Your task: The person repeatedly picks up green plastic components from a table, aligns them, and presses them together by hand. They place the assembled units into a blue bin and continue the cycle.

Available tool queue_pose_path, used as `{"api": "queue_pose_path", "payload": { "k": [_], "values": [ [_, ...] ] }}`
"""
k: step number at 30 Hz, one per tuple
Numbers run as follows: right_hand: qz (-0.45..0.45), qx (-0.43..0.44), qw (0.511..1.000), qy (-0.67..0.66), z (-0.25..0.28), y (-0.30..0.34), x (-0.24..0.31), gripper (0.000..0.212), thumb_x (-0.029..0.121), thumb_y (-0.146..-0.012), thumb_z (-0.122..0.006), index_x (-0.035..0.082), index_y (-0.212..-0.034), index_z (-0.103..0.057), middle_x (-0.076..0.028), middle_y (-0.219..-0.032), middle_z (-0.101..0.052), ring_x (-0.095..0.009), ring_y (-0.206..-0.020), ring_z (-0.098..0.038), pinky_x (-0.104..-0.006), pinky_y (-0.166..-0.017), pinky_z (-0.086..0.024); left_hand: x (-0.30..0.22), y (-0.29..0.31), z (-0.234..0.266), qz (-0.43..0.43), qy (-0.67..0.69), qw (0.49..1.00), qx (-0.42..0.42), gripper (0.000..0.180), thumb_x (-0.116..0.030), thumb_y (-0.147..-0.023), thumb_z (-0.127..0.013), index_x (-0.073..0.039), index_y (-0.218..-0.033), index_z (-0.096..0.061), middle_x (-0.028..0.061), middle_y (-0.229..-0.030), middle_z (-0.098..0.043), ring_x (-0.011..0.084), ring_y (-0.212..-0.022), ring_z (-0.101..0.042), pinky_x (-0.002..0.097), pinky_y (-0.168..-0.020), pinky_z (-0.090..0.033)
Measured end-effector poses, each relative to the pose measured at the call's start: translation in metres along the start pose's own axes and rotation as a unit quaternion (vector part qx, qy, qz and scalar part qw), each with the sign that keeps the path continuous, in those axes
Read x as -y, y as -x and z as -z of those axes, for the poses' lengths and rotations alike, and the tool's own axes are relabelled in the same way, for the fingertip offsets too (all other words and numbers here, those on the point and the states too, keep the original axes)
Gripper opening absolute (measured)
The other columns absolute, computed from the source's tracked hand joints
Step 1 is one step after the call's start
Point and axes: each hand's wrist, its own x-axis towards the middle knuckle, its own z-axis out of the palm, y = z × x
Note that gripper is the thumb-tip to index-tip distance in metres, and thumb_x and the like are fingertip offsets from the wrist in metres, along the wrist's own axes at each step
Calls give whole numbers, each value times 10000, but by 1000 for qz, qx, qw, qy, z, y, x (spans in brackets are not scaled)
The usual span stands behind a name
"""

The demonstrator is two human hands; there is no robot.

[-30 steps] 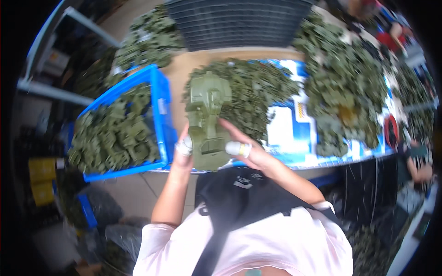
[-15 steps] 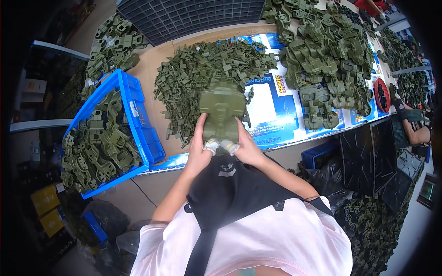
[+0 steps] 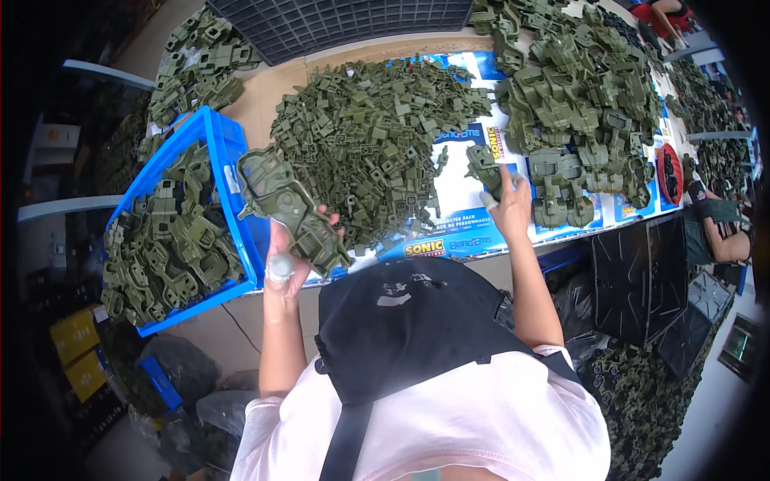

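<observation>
My left hand (image 3: 290, 255) is closed on an olive-green plastic vehicle body shell (image 3: 287, 200), tilted so its hollow side with openings shows. The shell is between the blue crate and the pile of small parts. Over the blue and white printed sheets, my right hand (image 3: 512, 207) has thumb and fingers around a smaller olive-green plastic part (image 3: 484, 167). Its exact shape is partly hidden by the fingers. Whitish wrapping covers some fingertips. A big heap of small green plastic parts (image 3: 361, 136) is in front of me, between my hands.
A blue crate (image 3: 212, 132) with green shells stands at the left. More vehicle shells (image 3: 573, 104) are piled at the right, near a red round basket (image 3: 667, 172). A black grid-patterned crate (image 3: 345, 24) stands at the back. Another person's arm (image 3: 710, 216) shows at the far right.
My hands were together in front of me, holding a green shell. They have moved apart: the left went left with a shell, the right went right with a smaller part.
</observation>
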Motion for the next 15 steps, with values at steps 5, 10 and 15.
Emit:
{"api": "queue_pose_path", "payload": {
  "k": [5, 10, 15],
  "values": [
    [170, 83, 979, -75, -48, -34, 52, 548, -46, -626, -588, 148, -1136, -542, -127, -986, -536, -301, -989, -527, -399, -822, -459, 6, -13, -1, 32, 16, 990, 135, 761, -522, -741, -636, -5, -1245, -396, 153, -1130, -531, 355, -1012, -565, 443, -838, -503],
    [192, 67, 978, 35, -78, -51, 52, 369, 37, -705, -528, 142, -1058, -542, -137, -962, -532, -296, -889, -576, -386, -654, -512, 14, -35, 3, 89, -33, 990, 104, 630, -436, -808, -596, 0, -1233, -431, 151, -1168, -536, 313, -970, -596, 424, -821, -513],
    [110, 77, 991, -22, -78, -35, 44, 333, -9, -692, -521, 143, -988, -495, -173, -902, -571, -358, -714, -605, -435, -606, -489, 23, -44, 27, 147, -74, 986, -17, 639, -452, -758, -647, -44, -1218, -471, 113, -1070, -594, 218, -857, -630, 340, -727, -542]
  ]
}}
